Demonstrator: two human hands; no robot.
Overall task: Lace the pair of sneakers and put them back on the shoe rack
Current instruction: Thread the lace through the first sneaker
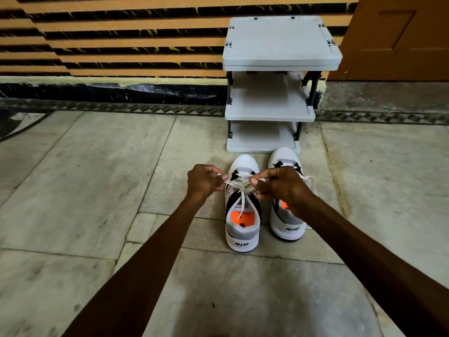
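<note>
Two white sneakers with black panels and orange insoles stand side by side on the floor, heels toward me. The left sneaker [243, 229] has a white lace [239, 188] crossed over its tongue. My left hand [204, 181] pinches one strand of that lace at the shoe's left. My right hand [279, 186] pinches the other strand on the right and covers part of the right sneaker [288, 227]. A loose lace end hangs down into the left shoe's opening. The grey shoe rack [269, 115] stands just beyond the toes, its shelves bare.
Pale stone floor tiles [97, 178] spread all around. An orange-and-black striped wall [121, 45] rises behind the rack. A brown wooden door [401, 37] is at the upper right.
</note>
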